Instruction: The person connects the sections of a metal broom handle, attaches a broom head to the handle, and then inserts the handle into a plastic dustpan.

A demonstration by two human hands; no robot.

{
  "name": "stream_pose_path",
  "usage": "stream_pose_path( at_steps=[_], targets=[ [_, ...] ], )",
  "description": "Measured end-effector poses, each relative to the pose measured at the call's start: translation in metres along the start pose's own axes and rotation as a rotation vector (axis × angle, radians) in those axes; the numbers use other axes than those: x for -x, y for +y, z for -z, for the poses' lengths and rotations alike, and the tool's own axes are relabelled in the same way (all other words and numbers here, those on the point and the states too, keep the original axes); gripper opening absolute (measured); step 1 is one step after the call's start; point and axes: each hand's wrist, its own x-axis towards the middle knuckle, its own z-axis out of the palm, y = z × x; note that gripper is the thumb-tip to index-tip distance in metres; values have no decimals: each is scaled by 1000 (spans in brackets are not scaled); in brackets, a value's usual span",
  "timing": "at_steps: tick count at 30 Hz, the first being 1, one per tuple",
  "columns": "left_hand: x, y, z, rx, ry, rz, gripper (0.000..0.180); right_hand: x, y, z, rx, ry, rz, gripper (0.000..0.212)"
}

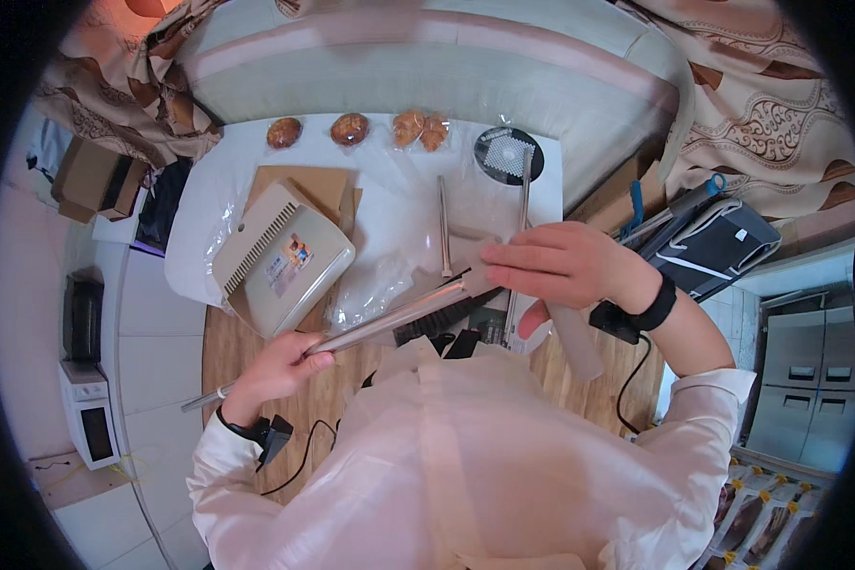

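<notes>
A long shiny metal tube [389, 320] slants up from lower left to the middle, in front of my chest. My left hand [280, 369] is closed round its lower part. At the upper end, my right hand [570, 269] pinches a cloudy plastic sleeve [576, 344], which hangs down below the palm; whether the fingers also grip the tube there is hidden. Two more metal tubes stand or lie beyond: a shorter one [444, 228] and one near the round black part [509, 155] with a pale grid. Left of them rests a beige vented housing [285, 256].
Wrapped bread rolls [350, 129] line the back of the white table [195, 190]. Cardboard [318, 188] lies beneath the housing, and crumpled clear plastic [375, 290] beside it. A dark folded bag-like item [717, 249] stands at right. Black cables [634, 394] hang near both forearms.
</notes>
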Motion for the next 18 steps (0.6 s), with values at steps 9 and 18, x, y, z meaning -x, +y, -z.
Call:
stream_pose_path(
  at_steps=[9, 18],
  targets=[
    [-2, 3, -16, -379, 368, -66, 32, 0, 3, -43, -352, 358, -472, 16],
    [-7, 0, 3, -806, 511, -107, 38, -22, -8, -39, -986, 146, -1460, 8]
  ],
)
